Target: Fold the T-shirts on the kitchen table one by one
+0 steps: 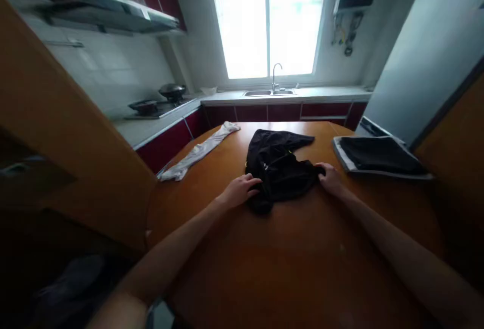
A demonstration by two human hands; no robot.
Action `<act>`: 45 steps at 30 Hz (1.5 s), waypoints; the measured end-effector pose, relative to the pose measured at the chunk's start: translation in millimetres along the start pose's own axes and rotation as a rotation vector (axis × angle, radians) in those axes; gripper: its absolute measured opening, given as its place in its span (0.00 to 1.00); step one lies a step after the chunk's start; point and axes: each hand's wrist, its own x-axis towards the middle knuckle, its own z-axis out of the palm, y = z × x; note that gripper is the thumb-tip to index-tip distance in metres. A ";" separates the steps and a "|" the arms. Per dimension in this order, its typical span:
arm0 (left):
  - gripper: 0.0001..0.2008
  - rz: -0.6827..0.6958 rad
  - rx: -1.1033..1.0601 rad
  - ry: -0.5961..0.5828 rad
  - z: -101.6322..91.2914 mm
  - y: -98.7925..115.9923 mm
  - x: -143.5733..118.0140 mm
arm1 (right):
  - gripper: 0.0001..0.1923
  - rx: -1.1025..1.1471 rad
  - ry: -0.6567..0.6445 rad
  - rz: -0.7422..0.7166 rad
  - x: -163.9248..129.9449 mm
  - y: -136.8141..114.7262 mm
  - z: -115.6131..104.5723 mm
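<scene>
A crumpled black garment lies on the round wooden table, with one narrow part stretched towards the right at its far end. Small white and yellow marks show on its cloth; whether it is a top or trousers I cannot tell. My left hand grips the left edge of the garment, thumb and fingers closing on the fabric. At its right end, my right hand is closed around a bunched corner. Between the two hands the near edge of the cloth rests on the tabletop.
A long white cloth lies at the table's left. Folded dark fabric in a pale-edged package sits at the right. Beyond are a sink, a counter, pans on a stove and a tall pale fridge.
</scene>
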 end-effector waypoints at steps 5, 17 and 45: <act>0.11 -0.079 -0.172 0.153 -17.2 -17.4 1.9 | 0.15 -0.040 -0.014 0.029 -1.0 -3.5 -4.4; 0.12 -0.796 -0.304 0.339 -61.7 -150.8 -46.4 | 0.16 -0.231 0.157 0.253 7.3 7.0 -45.4; 0.16 0.109 -0.674 -0.727 -84.4 5.2 -26.9 | 0.18 0.273 -1.260 -0.120 -32.8 -111.9 -76.9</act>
